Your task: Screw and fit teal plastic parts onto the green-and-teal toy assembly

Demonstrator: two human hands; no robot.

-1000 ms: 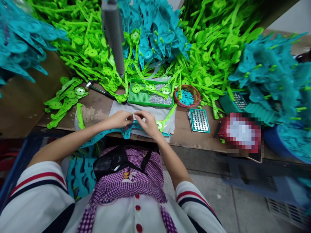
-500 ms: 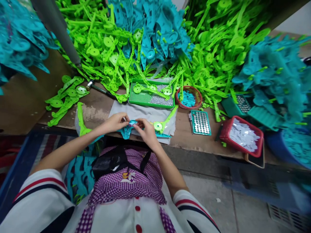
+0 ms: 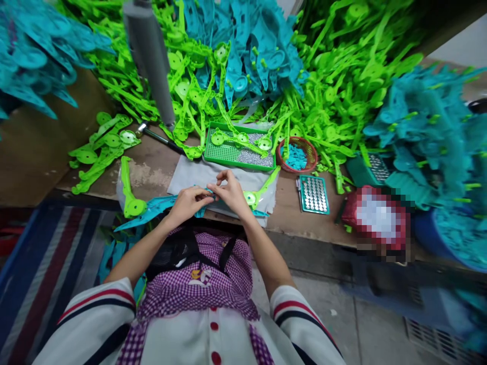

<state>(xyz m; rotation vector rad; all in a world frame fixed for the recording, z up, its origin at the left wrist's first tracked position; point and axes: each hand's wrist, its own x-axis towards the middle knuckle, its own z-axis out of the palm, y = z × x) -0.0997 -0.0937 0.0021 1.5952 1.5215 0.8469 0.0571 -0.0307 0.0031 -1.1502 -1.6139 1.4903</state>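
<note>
A long blue plastic part (image 3: pixel 154 207) lies along the table's front edge, partly hidden under my hands, with a bright green arm piece (image 3: pixel 134 208) at its left end and another green arm piece (image 3: pixel 250 198) at its right. My left hand (image 3: pixel 188 204) is closed, with thumb and fingers pinched on the middle of the blue part. Right beside it, my right hand (image 3: pixel 230 193) has its thumb and forefinger pressed together at the same spot. Whatever sits between those right fingertips is too small to make out. A grey cloth (image 3: pixel 186 175) lies under the work.
Behind the hands stands a green tray (image 3: pixel 222 152) of small metal pieces. A red basket (image 3: pixel 312 158) of blue bits and a case of round silver discs (image 3: pixel 314 195) are to the right. A hammer (image 3: pixel 162 138) lies left, below a hanging grey tool (image 3: pixel 150 61). Green parts (image 3: pixel 338 101) pile up behind.
My left hand has turned and come over the blue part, whose left side now shows more. My right fingers have shifted slightly up. The hanging grey tool has swung to the right.
</note>
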